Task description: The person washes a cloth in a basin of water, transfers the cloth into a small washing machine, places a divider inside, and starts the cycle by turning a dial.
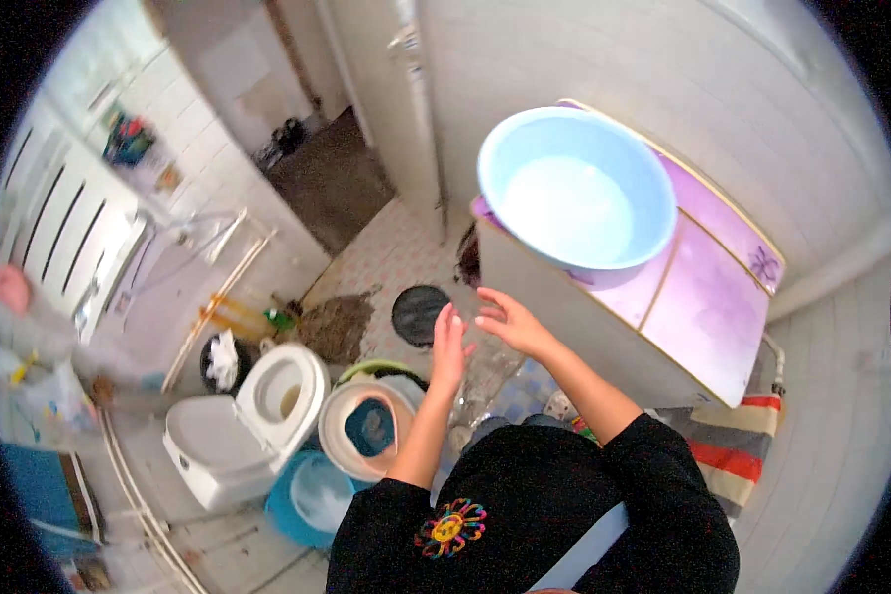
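Observation:
My left hand (449, 351) and my right hand (513, 324) are raised in front of me, palms roughly facing each other, with a gap between them. Both are empty, their fingers loosely stretched out. Nearest to the right hand is a tall white box-shaped cabinet or machine (544, 312) under a glossy purple cover (708, 317). On that cover rests a big light blue plastic basin (653, 188), pale inside; I cannot tell whether it holds water. Below and beyond my hands, a round black thing (419, 315) lies on the tiled floor.
At left stands a white toilet (312, 376) with its lid open, next to a black bin (211, 364) holding white paper. Stacked basins (332, 421) and a blue tub (282, 495) crowd my left side. A brown mat (342, 332) lies before the doorway. A striped cloth (733, 445) hangs at right.

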`<state>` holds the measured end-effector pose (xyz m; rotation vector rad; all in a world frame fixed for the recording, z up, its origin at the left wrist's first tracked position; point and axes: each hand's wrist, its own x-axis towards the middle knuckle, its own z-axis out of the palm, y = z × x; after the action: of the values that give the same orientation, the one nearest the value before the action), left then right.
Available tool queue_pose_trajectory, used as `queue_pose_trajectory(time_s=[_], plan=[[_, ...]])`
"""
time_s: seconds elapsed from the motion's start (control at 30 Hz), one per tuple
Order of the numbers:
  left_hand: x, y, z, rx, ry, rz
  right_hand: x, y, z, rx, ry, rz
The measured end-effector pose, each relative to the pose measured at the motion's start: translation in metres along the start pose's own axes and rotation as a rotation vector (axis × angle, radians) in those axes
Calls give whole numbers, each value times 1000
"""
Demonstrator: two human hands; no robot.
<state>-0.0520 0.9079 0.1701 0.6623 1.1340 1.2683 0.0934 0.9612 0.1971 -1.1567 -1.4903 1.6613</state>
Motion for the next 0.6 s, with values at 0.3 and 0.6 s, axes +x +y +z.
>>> queue_pose_trajectory(time_s=[0.3,0.6], plan=[[8,21,226,801,-287,918,-104,-56,-208,2,267,-255],[32,-46,397,969,-591,970,-175,-14,-369,98,605,-308]])
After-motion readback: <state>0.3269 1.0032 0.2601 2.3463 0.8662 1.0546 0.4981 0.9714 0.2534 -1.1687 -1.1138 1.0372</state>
